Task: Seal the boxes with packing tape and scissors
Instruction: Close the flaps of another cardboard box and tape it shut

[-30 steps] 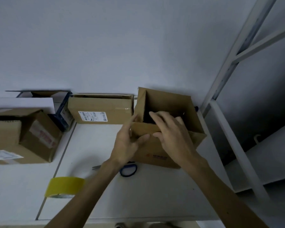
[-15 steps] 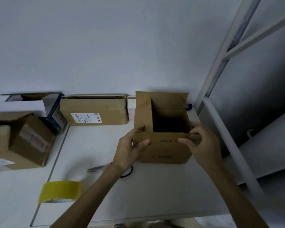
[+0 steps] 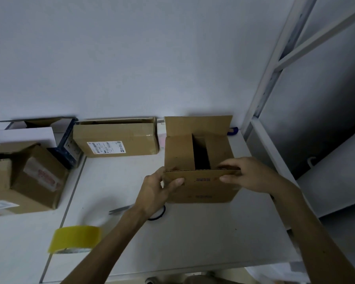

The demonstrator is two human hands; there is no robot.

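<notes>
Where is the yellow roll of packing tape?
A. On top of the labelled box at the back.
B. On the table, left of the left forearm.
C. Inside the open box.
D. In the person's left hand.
B: the yellow tape roll sits on the table, left of the left forearm, while the left hand and right hand both pinch the near flap of the open box.

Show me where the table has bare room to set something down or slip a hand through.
Bare table runs along the near edge, from the yellow tape roll to in front of the open cardboard box, under both forearms. Another patch lies between the labelled box, the scissors and the taped box. Boxes crowd the back wall and left side.
</notes>
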